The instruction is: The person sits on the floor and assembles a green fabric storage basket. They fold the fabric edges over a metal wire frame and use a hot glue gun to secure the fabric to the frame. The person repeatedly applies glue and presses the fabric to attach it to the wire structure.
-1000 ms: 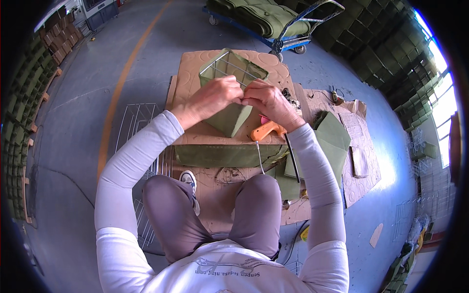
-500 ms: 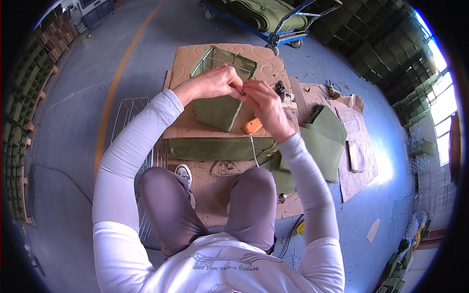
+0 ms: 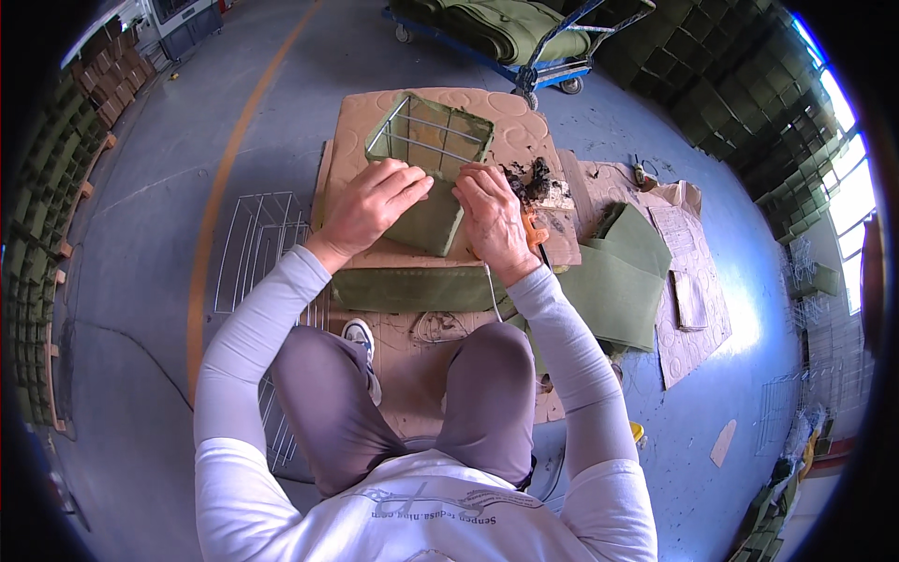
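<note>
A wire basket [image 3: 440,137] covered in green fabric stands on a cardboard-topped bench [image 3: 351,126], its open top and bare metal rods facing me. My left hand [image 3: 376,204] is closed at its near side, thumb and fingers pressed together. Close by, my right hand [image 3: 493,217] is closed too, fingertips bent over the near right corner of the fabric. What either pinch holds is too small or hidden to make out. Partly behind my right hand lies an orange-handled tool [image 3: 535,230], with a white cord [image 3: 493,292] hanging down from the bench.
Dark scraps [image 3: 536,180] litter the bench's right side. Green fabric pieces [image 3: 623,281] lie on cardboard at right. An uncovered wire basket [image 3: 253,248] stands at left. Farther off are a blue trolley [image 3: 552,73] with green fabric and stacked green boxes [image 3: 698,89].
My hands were together above the basket's right edge. They have moved apart and toward me, the left hand going left. The orange tool is now turned and farther right.
</note>
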The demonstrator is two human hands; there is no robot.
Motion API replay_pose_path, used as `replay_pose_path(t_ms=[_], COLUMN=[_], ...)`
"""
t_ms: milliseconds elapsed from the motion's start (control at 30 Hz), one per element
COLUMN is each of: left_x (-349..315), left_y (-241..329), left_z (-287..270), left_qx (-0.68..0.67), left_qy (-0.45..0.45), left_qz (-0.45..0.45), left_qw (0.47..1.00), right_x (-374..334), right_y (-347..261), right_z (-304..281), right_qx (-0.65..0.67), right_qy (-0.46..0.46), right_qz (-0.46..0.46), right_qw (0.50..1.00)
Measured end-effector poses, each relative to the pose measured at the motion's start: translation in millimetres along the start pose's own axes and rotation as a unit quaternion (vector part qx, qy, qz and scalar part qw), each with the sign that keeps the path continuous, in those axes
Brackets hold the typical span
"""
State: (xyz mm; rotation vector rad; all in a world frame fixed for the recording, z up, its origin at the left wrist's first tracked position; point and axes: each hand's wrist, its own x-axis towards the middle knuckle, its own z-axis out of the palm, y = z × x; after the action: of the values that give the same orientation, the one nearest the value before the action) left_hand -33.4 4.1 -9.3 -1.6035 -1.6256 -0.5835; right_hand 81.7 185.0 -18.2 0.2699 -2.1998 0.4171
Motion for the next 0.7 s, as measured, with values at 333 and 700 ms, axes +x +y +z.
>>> replay_pose_path(t_ms=[333,700], left_x=[36,48], left_y=[-26,-37], left_z=[17,18], left_qx=[-0.206,-0.299], left_qy=[-0.118,-0.241], left_qz=[-0.035,-0.154], left_qw=[0.971,0.911], right_x=[6,0], right_y=[8,-9], right_z=[-8,-8], right_qx=[-0.002,-0.102], right_qy=[-0.060,-0.004], right_qz=[0.014,-0.054], right_qw=[0.998,0.993])
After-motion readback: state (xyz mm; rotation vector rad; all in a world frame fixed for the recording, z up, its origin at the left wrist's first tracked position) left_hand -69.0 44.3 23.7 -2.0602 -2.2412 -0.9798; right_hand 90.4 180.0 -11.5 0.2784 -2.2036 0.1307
